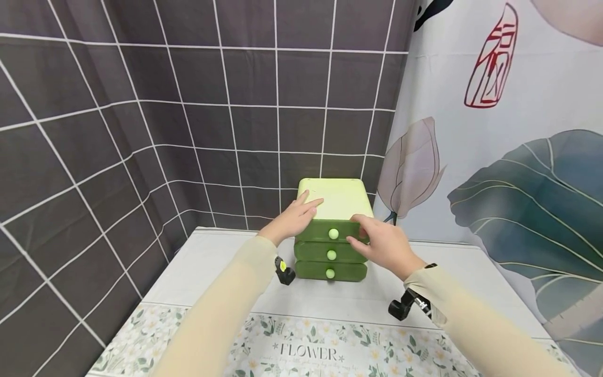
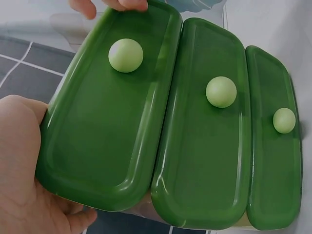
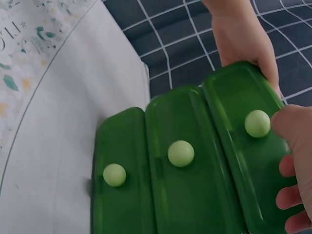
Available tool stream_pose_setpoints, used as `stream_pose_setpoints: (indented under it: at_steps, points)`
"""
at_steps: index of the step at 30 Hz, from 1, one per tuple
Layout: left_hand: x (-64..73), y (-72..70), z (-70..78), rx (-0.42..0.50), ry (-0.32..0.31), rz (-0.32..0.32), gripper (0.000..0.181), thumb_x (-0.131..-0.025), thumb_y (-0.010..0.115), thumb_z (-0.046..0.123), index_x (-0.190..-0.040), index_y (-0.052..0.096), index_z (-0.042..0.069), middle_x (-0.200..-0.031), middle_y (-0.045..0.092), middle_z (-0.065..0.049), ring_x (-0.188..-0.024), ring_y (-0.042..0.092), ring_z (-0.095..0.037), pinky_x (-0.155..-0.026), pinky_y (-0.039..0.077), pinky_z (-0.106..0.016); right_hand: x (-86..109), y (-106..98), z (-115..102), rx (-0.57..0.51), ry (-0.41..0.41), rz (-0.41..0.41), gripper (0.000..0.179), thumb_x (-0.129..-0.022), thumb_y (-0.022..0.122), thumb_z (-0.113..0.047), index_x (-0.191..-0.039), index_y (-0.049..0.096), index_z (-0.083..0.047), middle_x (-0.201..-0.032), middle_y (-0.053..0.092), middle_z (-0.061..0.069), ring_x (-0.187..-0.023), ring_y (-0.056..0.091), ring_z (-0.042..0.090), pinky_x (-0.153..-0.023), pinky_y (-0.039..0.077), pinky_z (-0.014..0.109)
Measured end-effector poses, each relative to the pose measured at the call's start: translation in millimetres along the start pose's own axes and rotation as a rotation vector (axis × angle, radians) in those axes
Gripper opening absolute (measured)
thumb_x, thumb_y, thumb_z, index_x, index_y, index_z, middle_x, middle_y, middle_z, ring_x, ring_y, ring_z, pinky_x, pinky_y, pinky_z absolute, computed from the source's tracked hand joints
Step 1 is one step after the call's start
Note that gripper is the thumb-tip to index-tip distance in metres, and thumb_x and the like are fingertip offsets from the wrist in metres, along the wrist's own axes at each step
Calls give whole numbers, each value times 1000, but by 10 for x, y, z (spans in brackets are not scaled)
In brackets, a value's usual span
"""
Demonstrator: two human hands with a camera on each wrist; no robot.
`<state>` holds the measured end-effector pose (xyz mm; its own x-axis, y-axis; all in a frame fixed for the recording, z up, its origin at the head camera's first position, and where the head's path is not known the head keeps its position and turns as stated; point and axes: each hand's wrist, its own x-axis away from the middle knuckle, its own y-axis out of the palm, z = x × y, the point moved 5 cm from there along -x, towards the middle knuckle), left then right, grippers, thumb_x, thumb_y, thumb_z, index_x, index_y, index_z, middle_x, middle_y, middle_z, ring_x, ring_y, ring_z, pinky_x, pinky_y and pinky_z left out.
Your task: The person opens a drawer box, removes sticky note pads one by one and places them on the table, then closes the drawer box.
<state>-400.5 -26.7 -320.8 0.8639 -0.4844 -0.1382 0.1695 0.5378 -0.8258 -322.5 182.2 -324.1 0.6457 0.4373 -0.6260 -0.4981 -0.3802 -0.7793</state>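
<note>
A small cabinet with a pale yellow-green top (image 1: 341,196) has three dark green drawers, each with a round light green knob. My left hand (image 1: 293,217) touches the cabinet's upper left edge, fingers extended over the top. In the left wrist view, that hand (image 2: 19,165) lies against the left end of the top drawer (image 2: 105,126). My right hand (image 1: 383,242) is at the top drawer's right end, thumb and fingers spread apart. Its thumb (image 3: 287,122) appears close beside the top knob (image 3: 257,124); whether they touch is unclear.
The cabinet stands on a white table cover (image 1: 226,251) with a floral border (image 1: 301,335) reading "FLOWER" in front. Behind hangs a dark grid-patterned curtain (image 1: 249,125); a leaf-printed white curtain (image 1: 424,68) hangs at right. Black wrist-worn devices (image 1: 285,272) sit under both sleeves.
</note>
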Motion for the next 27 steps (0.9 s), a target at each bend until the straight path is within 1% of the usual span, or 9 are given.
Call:
stream_pose_setpoints:
  at_steps: [4, 6, 8, 10, 12, 15, 18, 21, 27]
  points:
    - [10, -2, -16, 62, -9, -4, 50, -110, 26, 37, -157, 40, 29, -171, 2, -8, -154, 13, -38, -121, 17, -60, -28, 96, -89, 13, -69, 1, 34, -88, 78, -30, -115, 63, -16, -82, 69, -6, -52, 52, 5, -42, 39, 21]
    - [8, 4, -34, 85, -9, -2, 50, -110, 27, 37, -157, 40, 29, -171, 1, -7, -154, 15, -35, -121, 19, -59, -51, 149, -136, 15, -85, -9, 32, -89, 78, -29, -115, 64, -18, -84, 71, -6, -55, 57, 6, -43, 43, 23]
    - [7, 10, -46, 101, -8, -3, 49, -110, 27, 37, -157, 39, 29, -171, 0, -6, -154, 16, -35, -121, 21, -59, -69, 201, -181, 10, -90, -31, 31, -89, 78, -28, -116, 66, -18, -86, 73, -6, -60, 63, 8, -46, 48, 26]
    - [5, 11, -49, 107, -3, -6, 50, -110, 27, 37, -157, 39, 29, -171, 0, -6, -154, 15, -35, -121, 20, -60, -87, 251, -223, 8, -88, -61, 32, -90, 78, -28, -118, 67, -19, -89, 74, -5, -66, 67, 10, -50, 52, 29]
    - [8, 8, -44, 110, -3, -12, 50, -110, 27, 36, -158, 38, 28, -171, -1, -6, -154, 14, -35, -120, 21, -61, -100, 282, -259, 5, -80, -83, 32, -90, 78, -27, -120, 68, -19, -90, 75, -5, -69, 69, 11, -52, 54, 30]
    - [6, 9, -37, 111, -7, -24, 50, -110, 26, 36, -158, 37, 28, -171, -2, -6, -154, 13, -35, -120, 20, -61, -115, 307, -277, -3, -62, -91, 29, -91, 78, -25, -118, 70, -19, -87, 74, -6, -68, 69, 10, -51, 52, 28]
    - [-3, 12, -49, 124, -15, -40, 50, -110, 26, 36, -158, 36, 29, -171, -3, -5, -154, 11, -35, -120, 19, -62, -145, 302, -273, -23, -42, -78, 22, -90, 78, -22, -111, 71, -19, -81, 73, -8, -64, 66, 8, -49, 50, 27]
    - [-25, 18, -75, 141, -18, -53, 50, -110, 25, 35, -159, 35, 29, -171, -5, -4, -155, 7, -33, -120, 17, -62, -178, 291, -264, -39, -34, -75, 17, -90, 77, -18, -105, 71, -20, -76, 71, -9, -61, 64, 7, -50, 50, 28]
    - [-56, 27, -114, 186, -32, -87, 50, -111, 25, 33, -160, 33, 28, -170, -10, -1, -156, 0, -31, -121, 14, -62, -206, 283, -266, -50, -22, -95, 14, -89, 77, -17, -101, 70, -20, -75, 71, -9, -62, 65, 9, -52, 51, 30]
